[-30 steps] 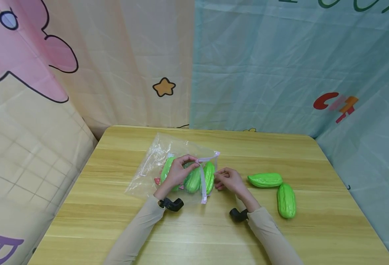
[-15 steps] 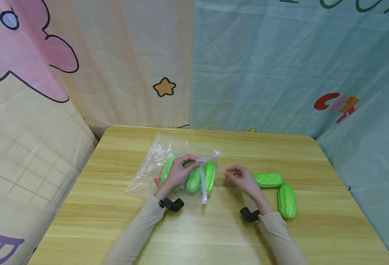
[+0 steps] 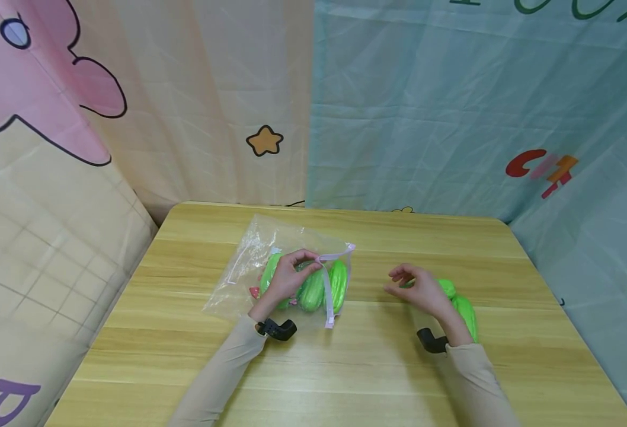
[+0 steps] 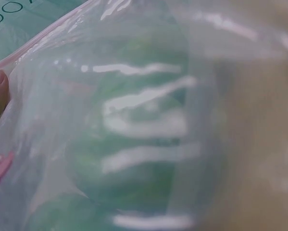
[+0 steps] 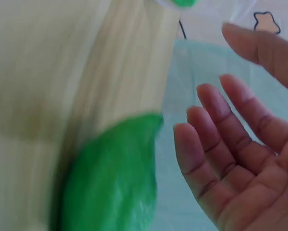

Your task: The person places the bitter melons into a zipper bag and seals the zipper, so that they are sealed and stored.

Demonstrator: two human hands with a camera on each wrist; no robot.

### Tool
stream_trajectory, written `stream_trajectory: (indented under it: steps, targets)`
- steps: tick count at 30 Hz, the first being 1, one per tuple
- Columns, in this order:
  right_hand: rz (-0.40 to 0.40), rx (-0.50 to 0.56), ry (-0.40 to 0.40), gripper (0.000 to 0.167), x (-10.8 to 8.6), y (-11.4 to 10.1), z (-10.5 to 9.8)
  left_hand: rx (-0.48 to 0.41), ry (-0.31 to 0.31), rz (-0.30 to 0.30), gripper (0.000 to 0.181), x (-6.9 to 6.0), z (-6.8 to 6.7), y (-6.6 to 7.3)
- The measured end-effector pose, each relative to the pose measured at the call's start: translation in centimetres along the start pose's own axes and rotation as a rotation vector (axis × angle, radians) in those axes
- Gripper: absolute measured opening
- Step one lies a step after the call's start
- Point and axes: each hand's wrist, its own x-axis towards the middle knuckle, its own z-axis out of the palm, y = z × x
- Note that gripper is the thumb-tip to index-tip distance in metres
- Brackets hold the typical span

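Observation:
A clear zip bag with a pale purple closure strip lies at the table's middle left. Inside are several green ridged vegetables resembling bitter melons, one near the mouth. My left hand pinches the bag's opening edge between thumb and fingers, lifting the strip. Two more bitter melons rest outside, at right: one lying sideways, mostly behind my right hand, the other partly behind the wrist. That hand hovers with loosely bent, parted fingers and holds nothing; the right wrist view shows a melon beside it.
The wooden table has rounded far corners and meets hanging printed curtains at the back and sides. Small red and pink bits show within the bag. Each wrist wears a black camera.
My right hand has moved away from the bag's mouth, rightward to over the sideways bitter melon. The left hand and the bag have stayed put.

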Motion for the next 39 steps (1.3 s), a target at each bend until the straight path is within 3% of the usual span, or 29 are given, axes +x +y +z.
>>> stream_trajectory:
  steps: [8, 21, 29, 39]
  targets:
    - [-0.077, -0.151, -0.041, 0.04, -0.5, 1.0, -2.5, 0.001, 0.005, -0.003, 0.012, -0.1, 0.0, 0.0]
    - [0.004, -0.395, -0.136, 0.073, -0.7, 2.9, -3.9, -0.011, 0.013, -0.004, 0.012, -0.1, -0.1, -0.1]
    - [0.118, -0.377, -0.212, 0.081, -1.0, 3.3, -4.3, -0.026, 0.015, -0.01, 0.012, -0.1, -0.1, 0.0]
    - [0.108, -0.344, -0.214, 0.072, -0.8, 3.9, -4.3, -0.038, 0.014, -0.007, 0.012, -0.1, -0.2, 0.0]
